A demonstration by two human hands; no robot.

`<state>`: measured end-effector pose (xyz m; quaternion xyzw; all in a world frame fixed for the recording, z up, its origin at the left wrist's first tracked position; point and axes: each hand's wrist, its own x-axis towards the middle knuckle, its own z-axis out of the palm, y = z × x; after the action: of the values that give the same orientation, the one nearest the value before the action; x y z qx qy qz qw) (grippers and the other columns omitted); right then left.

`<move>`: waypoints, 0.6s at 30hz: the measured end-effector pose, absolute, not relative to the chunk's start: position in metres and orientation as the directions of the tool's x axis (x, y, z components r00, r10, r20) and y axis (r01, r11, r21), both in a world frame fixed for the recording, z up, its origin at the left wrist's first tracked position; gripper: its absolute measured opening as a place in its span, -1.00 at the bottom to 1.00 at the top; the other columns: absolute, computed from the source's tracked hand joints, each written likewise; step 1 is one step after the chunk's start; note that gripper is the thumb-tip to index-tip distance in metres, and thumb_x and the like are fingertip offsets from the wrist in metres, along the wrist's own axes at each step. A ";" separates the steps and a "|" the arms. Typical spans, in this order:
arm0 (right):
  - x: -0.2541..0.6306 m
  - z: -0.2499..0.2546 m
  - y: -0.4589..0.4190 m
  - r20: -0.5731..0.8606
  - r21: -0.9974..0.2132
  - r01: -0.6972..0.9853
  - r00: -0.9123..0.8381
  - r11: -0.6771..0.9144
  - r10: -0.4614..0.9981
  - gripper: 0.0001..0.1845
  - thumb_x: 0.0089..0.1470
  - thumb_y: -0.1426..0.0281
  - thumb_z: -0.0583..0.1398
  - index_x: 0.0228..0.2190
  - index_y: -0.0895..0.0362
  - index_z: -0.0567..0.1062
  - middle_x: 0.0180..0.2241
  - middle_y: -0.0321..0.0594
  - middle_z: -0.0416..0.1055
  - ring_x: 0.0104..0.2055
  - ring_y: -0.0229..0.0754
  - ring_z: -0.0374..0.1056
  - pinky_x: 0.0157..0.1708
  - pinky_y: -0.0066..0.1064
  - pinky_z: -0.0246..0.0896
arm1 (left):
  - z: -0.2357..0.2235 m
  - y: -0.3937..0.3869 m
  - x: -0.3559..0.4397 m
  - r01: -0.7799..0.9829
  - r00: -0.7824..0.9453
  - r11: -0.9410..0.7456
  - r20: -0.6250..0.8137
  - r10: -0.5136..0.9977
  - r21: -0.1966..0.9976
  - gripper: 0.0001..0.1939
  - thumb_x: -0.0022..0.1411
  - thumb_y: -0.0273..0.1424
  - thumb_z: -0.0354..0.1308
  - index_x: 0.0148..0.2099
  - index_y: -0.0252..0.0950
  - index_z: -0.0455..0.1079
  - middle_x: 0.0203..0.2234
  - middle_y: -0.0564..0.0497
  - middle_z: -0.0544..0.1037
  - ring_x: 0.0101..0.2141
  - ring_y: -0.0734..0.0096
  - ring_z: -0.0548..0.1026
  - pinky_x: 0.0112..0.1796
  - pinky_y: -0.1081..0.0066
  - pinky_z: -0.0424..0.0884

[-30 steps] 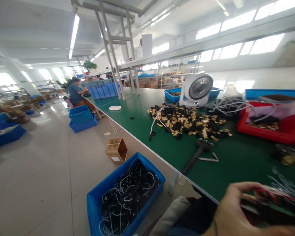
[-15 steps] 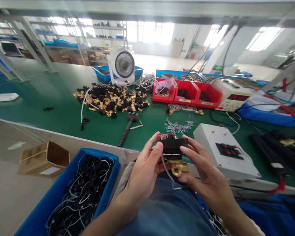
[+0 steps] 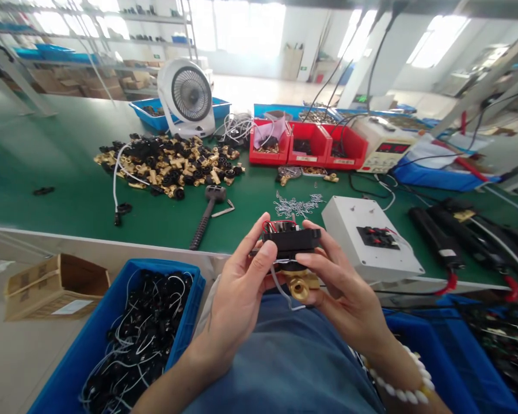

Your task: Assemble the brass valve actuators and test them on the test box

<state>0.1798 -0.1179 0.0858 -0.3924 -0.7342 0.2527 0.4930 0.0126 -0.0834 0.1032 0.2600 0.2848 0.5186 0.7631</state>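
Both hands hold one brass valve [image 3: 300, 287] with a black housing [image 3: 291, 240] on top, above my lap. Red wires and small parts show on the housing's upper side, and a grey cable hangs below. My left hand [image 3: 246, 279] grips the left side, thumb on the housing's near face. On the right, my right hand [image 3: 343, 279] has its fingers against the housing and its thumb by the brass body. A thin silvery piece [image 3: 285, 261] lies across the joint between housing and brass, close to my right fingertips. Beyond the hands lies a pile of small metal clips [image 3: 296, 205].
A heap of brass fittings [image 3: 168, 164], a mallet [image 3: 209, 213], a hex key [image 3: 224, 210], a fan [image 3: 190, 95], red bins [image 3: 308, 152] and a grey switch box [image 3: 366, 236] are on the green bench. Left of my lap stands a blue crate [image 3: 194, 287] of cabled black parts.
My view has swung right from the aisle to the bench and down. The valve, mostly out of view at first, is now between both hands before me.
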 end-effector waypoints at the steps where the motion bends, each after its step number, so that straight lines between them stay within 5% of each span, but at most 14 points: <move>1: 0.180 0.085 -0.118 0.529 -0.753 0.336 -0.202 0.566 0.824 -0.46 0.28 0.34 0.26 0.23 -0.31 0.40 0.45 -0.34 -0.05 0.43 0.07 0.05 0.26 -0.13 0.31 | 0.102 -0.083 0.013 -0.652 0.305 0.327 -0.159 0.939 0.684 -0.47 0.24 -0.27 0.37 0.24 -0.08 0.45 -0.09 -0.02 0.65 -0.19 0.24 0.66 -0.18 0.32 0.63; 6: 0.194 0.080 -0.122 0.478 -0.783 0.379 -0.140 0.493 0.867 -0.18 0.22 0.02 0.25 0.40 -0.26 0.08 0.40 -0.18 0.10 0.36 0.00 0.20 0.28 -0.13 0.26 | 0.098 -0.082 0.011 -0.679 0.253 0.255 -0.107 0.961 0.688 -0.56 0.27 -0.24 0.35 0.19 -0.04 0.50 0.08 0.04 0.60 -0.08 0.31 0.64 -0.10 0.44 0.61; 12: 0.238 0.026 -0.125 0.042 -0.519 0.809 -0.300 0.278 0.953 -0.67 0.27 0.40 0.20 0.05 0.11 0.56 0.08 0.02 0.49 0.12 0.10 0.43 0.14 -0.01 0.37 | 0.099 -0.082 0.006 -0.670 0.143 0.126 -0.039 0.989 0.731 -0.59 0.29 -0.22 0.34 0.17 0.01 0.51 0.21 0.14 0.51 0.14 0.33 0.52 -0.01 0.55 0.56; 15: 0.253 -0.005 -0.127 -0.230 -0.397 0.903 -0.271 0.164 0.934 -0.69 0.24 0.52 0.12 -0.09 0.18 0.62 -0.05 0.05 0.56 0.01 0.11 0.48 0.06 -0.03 0.40 | 0.100 -0.082 0.006 -0.665 0.132 0.129 -0.054 0.990 0.736 -0.60 0.28 -0.22 0.34 0.16 -0.01 0.52 0.20 0.12 0.52 0.18 0.29 0.49 0.01 0.53 0.56; 18: 0.258 -0.020 -0.132 -0.321 -0.398 0.909 -0.265 0.124 0.909 -0.70 0.25 0.49 0.12 -0.12 0.17 0.62 -0.10 0.01 0.57 -0.02 0.07 0.49 0.03 -0.12 0.40 | 0.101 -0.083 0.007 -0.652 0.143 0.142 -0.063 0.988 0.745 -0.60 0.29 -0.22 0.33 0.16 -0.01 0.52 0.19 0.10 0.52 0.20 0.20 0.48 0.00 0.46 0.59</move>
<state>0.2581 -0.1321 -0.0201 -0.6062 -0.7498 0.2652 0.0007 0.0069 -0.0827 0.1007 0.2901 0.2892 0.5871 0.6982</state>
